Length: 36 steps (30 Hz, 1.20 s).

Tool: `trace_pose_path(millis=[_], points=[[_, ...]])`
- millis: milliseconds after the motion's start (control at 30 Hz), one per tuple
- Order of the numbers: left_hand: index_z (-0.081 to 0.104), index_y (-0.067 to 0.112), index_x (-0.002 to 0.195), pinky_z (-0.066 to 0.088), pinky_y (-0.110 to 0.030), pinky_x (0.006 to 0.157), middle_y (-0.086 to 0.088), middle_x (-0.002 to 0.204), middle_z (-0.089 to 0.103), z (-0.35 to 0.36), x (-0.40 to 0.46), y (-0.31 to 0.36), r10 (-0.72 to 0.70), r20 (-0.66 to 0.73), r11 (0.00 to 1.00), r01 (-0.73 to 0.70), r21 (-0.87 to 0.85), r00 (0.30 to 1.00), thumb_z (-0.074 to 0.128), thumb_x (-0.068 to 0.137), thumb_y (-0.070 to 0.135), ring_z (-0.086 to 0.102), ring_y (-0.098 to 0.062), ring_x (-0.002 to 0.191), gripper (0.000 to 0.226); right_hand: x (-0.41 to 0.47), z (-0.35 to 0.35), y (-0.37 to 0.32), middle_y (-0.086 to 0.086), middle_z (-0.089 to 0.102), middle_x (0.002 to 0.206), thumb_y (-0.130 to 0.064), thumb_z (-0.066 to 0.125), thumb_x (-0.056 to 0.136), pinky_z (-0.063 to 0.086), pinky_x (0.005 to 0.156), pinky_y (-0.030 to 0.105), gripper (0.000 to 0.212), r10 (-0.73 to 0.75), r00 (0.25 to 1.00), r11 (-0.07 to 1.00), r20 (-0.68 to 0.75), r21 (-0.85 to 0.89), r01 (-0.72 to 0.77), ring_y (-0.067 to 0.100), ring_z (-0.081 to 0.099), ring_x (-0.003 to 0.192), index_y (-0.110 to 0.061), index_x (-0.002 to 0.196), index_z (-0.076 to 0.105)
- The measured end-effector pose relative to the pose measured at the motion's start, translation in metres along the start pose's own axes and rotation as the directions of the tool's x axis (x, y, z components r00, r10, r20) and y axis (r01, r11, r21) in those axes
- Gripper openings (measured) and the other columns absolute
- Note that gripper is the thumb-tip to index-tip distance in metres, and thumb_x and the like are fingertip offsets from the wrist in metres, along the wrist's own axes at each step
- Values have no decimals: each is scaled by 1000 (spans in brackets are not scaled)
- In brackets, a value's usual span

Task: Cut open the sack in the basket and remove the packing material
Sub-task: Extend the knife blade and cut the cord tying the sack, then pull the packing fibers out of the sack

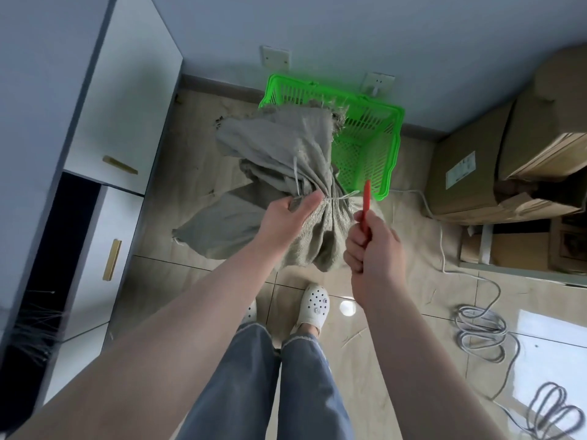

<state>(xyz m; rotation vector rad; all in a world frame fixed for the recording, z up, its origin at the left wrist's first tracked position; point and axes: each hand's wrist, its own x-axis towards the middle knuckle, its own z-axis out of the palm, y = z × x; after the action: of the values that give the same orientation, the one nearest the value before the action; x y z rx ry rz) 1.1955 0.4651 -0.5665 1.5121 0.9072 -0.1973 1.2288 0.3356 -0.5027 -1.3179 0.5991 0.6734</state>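
A grey woven sack (320, 236), tied at its neck with pale string (336, 197), stands in front of a green plastic basket (378, 144) on the floor. Its loose top flops back over the basket's left rim. My left hand (287, 214) grips the gathered neck at the string, thumb on top. My right hand (373, 249) holds a red cutter (366, 204) in a fist, its tip pointing up just right of the knot. The sack's contents are hidden.
A second flat sack piece (219, 230) lies on the tiled floor to the left. White cabinets (104, 147) stand at the left, cardboard boxes (508, 160) at the right. Coiled cables (482, 335) lie at the lower right. My feet in white clogs (313, 308) stand below the sack.
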Motion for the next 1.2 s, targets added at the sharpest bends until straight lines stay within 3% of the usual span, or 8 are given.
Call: trace_pose_path(millis=[167, 367, 467, 567, 667, 833, 1000, 1200], points=[[43, 16, 68, 24, -21, 43, 7, 52, 33, -10, -7, -4, 50, 240, 985, -87, 146, 969, 60, 88, 50, 26, -2, 35, 43, 38, 20, -27, -3, 47, 73, -34, 56, 94, 38, 58, 29, 22, -281, 941, 886, -188, -427, 179, 12, 44, 61, -16, 85, 47], [60, 28, 92, 41, -14, 59, 10, 82, 64, -19, -17, -13, -13, 429, 933, -143, 329, 903, 70, 86, 21, 55, 3, 62, 13, 72, 46, -24, 5, 54, 101, -26, 81, 76, 44, 79, 32, 56, -261, 965, 590, 5, -791, 164, 22, 53, 92, -3, 115, 48], [57, 14, 100, 42, -23, 63, -1, 80, 57, -30, -18, -12, -127, 350, 865, -68, 497, 928, 53, 85, -5, 52, -15, 69, 25, 69, 39, -12, 6, 59, 100, -15, 81, 74, 48, 81, 36, 45, -279, 960, 653, -26, -738, 170, 26, 58, 93, -8, 106, 51], [55, 6, 83, 44, -24, 67, -7, 81, 55, -49, -7, -9, -192, 131, 950, 150, 274, 973, 48, 86, -9, 53, -21, 79, 17, 55, 21, 6, -3, 59, 85, -9, 80, 74, 46, 74, 32, 40, -227, 974, 708, -2, -687, 163, 21, 58, 83, -13, 100, 50], [56, 14, 125, 43, -34, 104, -4, 128, 60, -61, 4, 6, -281, 119, 914, 304, -268, 952, 65, 84, 44, 56, -19, 117, 52, 44, 6, 24, -7, 52, 75, -8, 80, 74, 43, 70, 34, 37, -195, 981, 686, 19, -712, 150, 20, 53, 75, -17, 89, 47], [40, 31, 134, 51, -51, 92, 8, 126, 59, -50, 4, 38, -289, 73, 923, 298, -243, 955, 71, 53, 77, 60, -19, 112, 98, 38, 6, 26, -4, 43, 70, -10, 79, 72, 40, 65, 40, 46, -213, 973, 666, 94, -715, 214, 19, 42, 66, -24, 74, 36], [55, 17, 124, 53, -43, 90, -4, 116, 68, -43, 8, 32, -314, -95, 904, 267, -333, 945, 79, 76, 20, 66, -24, 100, 53, 35, 9, 7, 0, 51, 85, -9, 70, 80, 34, 64, 30, 32, -240, 967, 561, 89, -800, 213, 20, 48, 74, -13, 95, 42], [52, -4, 121, 51, -16, 74, 0, 100, 63, -27, -27, 26, -24, 35, 999, 23, 38, 999, 76, 76, 2, 64, -8, 83, 52, 26, 25, -31, 0, 52, 92, -37, 66, 87, 43, 80, 34, 42, -224, 964, 849, -143, -514, 121, 24, 52, 90, -11, 106, 40]])
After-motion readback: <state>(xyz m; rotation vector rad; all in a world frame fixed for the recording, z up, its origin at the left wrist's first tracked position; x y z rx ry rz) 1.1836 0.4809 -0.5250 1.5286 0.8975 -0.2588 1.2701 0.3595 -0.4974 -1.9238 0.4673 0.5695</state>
